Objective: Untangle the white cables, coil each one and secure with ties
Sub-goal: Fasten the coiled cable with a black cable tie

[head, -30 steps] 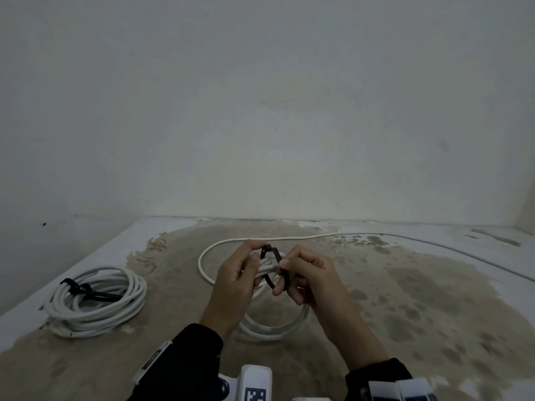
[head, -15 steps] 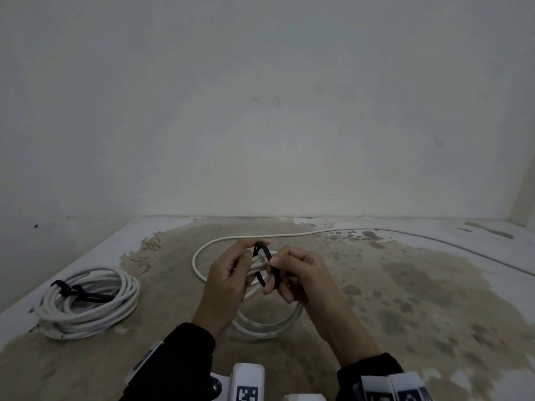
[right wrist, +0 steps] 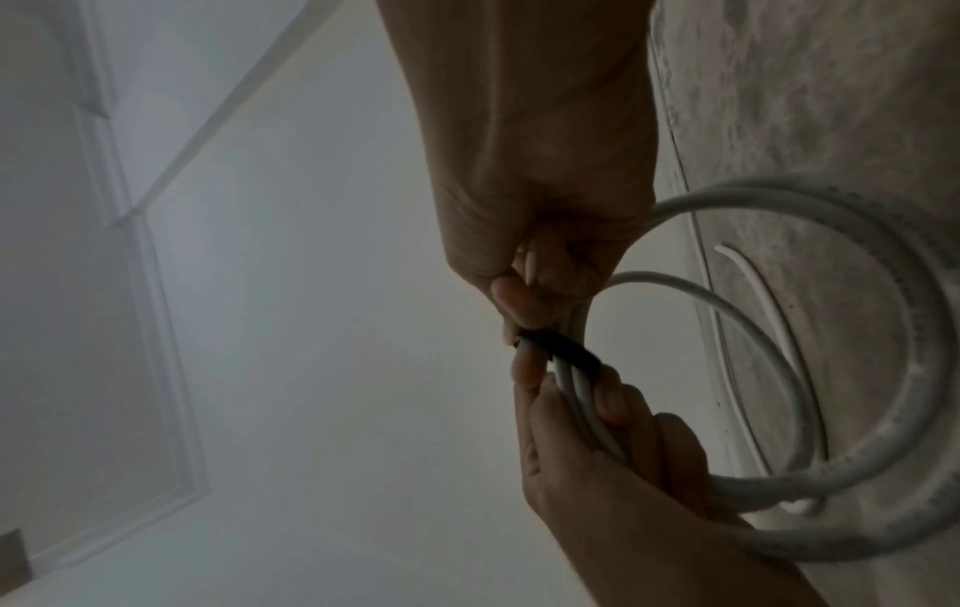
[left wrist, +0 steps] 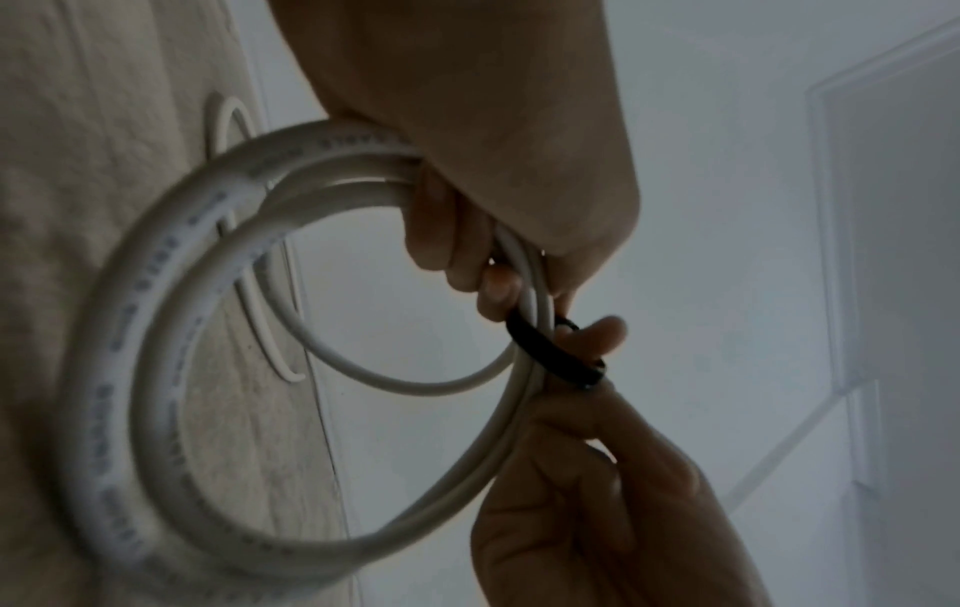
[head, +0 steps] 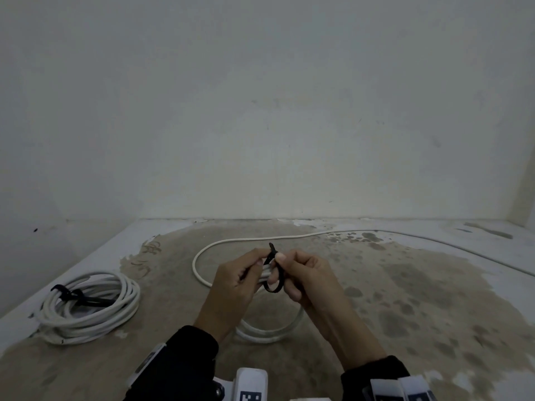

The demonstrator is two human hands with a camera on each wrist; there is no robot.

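I hold a small coil of white cable (head: 267, 331) (left wrist: 156, 369) (right wrist: 883, 369) above the stained floor. My left hand (head: 240, 282) (left wrist: 467, 172) grips the bunched strands at the top of the coil. A black tie (head: 275, 273) (left wrist: 556, 357) (right wrist: 561, 349) loops around those strands. My right hand (head: 304, 276) (right wrist: 530, 267) pinches the tie beside the left thumb. The tie's free end sticks up between the hands. The cable's loose tail (head: 289, 237) curves away over the floor to the far right.
A second white cable coil (head: 86, 308), bound with a black tie (head: 78, 295), lies on the floor at the left. White walls close the space behind and to the left. Wrist-worn devices (head: 252, 383) sit at the bottom edge.
The black tie has been drawn tighter around the strands, its loop smaller and its end now pointing up. Both hands stay together at the coil's top.
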